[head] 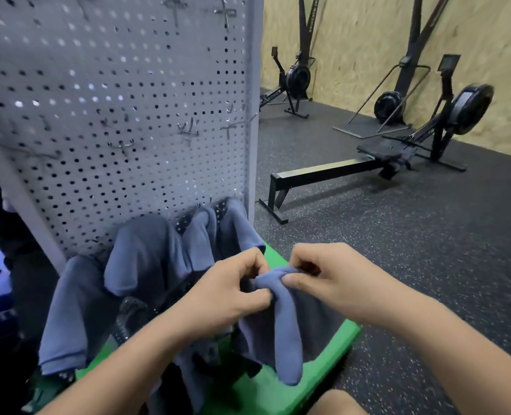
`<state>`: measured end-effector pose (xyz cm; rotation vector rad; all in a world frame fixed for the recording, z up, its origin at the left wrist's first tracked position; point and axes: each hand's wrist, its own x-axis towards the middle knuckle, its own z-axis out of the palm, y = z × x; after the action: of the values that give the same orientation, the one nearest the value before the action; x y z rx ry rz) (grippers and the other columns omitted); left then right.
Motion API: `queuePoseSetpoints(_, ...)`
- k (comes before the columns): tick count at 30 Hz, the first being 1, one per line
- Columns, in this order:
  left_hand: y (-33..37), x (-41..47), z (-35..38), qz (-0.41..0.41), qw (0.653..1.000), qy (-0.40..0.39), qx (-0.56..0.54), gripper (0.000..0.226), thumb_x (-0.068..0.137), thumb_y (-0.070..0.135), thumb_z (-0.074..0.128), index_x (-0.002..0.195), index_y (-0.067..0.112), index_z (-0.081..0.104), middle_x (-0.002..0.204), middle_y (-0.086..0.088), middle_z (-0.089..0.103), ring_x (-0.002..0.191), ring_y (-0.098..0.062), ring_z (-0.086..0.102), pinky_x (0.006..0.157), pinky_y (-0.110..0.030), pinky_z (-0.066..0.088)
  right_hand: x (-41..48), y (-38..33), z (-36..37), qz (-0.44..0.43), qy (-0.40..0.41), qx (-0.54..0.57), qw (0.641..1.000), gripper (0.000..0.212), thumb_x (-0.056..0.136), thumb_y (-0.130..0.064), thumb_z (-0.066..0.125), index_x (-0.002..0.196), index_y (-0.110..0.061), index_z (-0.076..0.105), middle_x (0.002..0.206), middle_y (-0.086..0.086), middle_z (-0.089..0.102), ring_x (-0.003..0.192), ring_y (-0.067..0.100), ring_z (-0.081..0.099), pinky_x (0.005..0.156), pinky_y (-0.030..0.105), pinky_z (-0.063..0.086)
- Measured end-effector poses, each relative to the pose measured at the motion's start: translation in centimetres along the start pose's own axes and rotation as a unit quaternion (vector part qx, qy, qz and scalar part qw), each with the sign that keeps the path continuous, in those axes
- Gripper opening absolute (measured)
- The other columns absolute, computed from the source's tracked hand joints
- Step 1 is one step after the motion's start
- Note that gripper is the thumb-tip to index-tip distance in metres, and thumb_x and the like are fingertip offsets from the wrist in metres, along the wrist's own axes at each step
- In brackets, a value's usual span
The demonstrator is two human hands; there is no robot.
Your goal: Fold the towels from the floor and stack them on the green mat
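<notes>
Over the right half of the green mat (257, 393), both hands meet, forearms entering from the bottom corners of the view. Left hand (233, 290): fingers curled, thumb and fingertips pinching the bunched top edge of a blue-grey towel (284, 330). Right hand (335, 280): same kind of grip, thumb on the near side of the cloth, fingers curled over the far side. The two hands nearly touch, with the towel's ridge between them.

Hard to read: the left fingertips are buried in fabric, so the exact hold point is unclear. The mat's left part is covered by cloth and a dark, dotted object (134, 313) that I cannot identify. The mat's near edge is cut off by the frame. A bare knee (338, 402) shows only partly at the bottom.

Held towel: plain and soft, gathered at the top, hanging in long folds toward the mat's near right part. I cannot tell whether its tip touches the mat. More towels (140, 259) of the same colour drape over the dark object at the mat's far left side, in front of a grey pegboard panel (113, 100). Floor (413, 265): black, speckled. A rowing machine (368, 166) stands well apart.
</notes>
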<state>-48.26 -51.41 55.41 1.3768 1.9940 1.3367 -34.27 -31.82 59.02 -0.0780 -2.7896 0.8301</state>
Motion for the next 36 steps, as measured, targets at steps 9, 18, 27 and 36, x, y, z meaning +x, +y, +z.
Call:
queuePoseSetpoints(9, 5.6, 6.6, -7.4, 0.055, 0.983, 0.153, 0.090, 0.013, 0.092, 0.028, 0.076, 0.094, 0.028, 0.063, 0.082, 0.012, 0.071, 0.074, -0.003, 0.060, 0.071, -0.025, 0.048, 8.0, -1.7, -6.0, 0.019, 0.069, -0.016, 0.997, 0.017, 0.107, -0.033, 0.062, 0.092, -0.026, 0.060, 0.074, -0.009, 0.061, 0.070, 0.001, 0.052, 0.063, 0.023, 0.037)
queuePoseSetpoints(18, 11.0, 14.9, -11.7, 0.145, 0.903, 0.287, 0.286, 0.019, 0.099, 0.032, 0.067, 0.113, 0.021, 0.061, 0.098, -0.002, 0.072, 0.091, -0.028, 0.065, 0.079, -0.040, 0.051, 19.2, -1.8, -12.9, 0.010, 0.211, -0.034, 0.977, 0.018, 0.111, -0.028, 0.054, 0.107, -0.016, 0.066, 0.072, -0.008, 0.053, 0.067, 0.005, 0.046, 0.062, 0.028, 0.035)
queuePoseSetpoints(27, 10.6, 19.9, -15.4, -0.017, 0.861, 0.231, 0.452, 0.018, 0.098, 0.028, 0.068, 0.108, 0.014, 0.060, 0.105, -0.014, 0.067, 0.098, -0.040, 0.064, 0.074, -0.043, 0.050, 24.5, -0.6, -10.7, 0.086, 0.176, 0.030, 0.980, 0.009, 0.100, -0.029, 0.071, 0.095, -0.026, 0.078, 0.082, -0.010, 0.069, 0.080, 0.014, 0.059, 0.074, 0.031, 0.045)
queuePoseSetpoints(36, 12.5, 18.7, -15.9, 0.019, 0.860, 0.209, 0.464, 0.006, 0.089, 0.021, 0.078, 0.086, 0.017, 0.075, 0.089, -0.004, 0.074, 0.091, -0.030, 0.068, 0.077, -0.042, 0.061, 22.1, -0.1, -8.8, 0.114, 0.240, 0.166, 0.950, 0.015, 0.098, -0.017, 0.071, 0.085, -0.016, 0.077, 0.075, -0.003, 0.072, 0.064, 0.011, 0.059, 0.061, 0.028, 0.049)
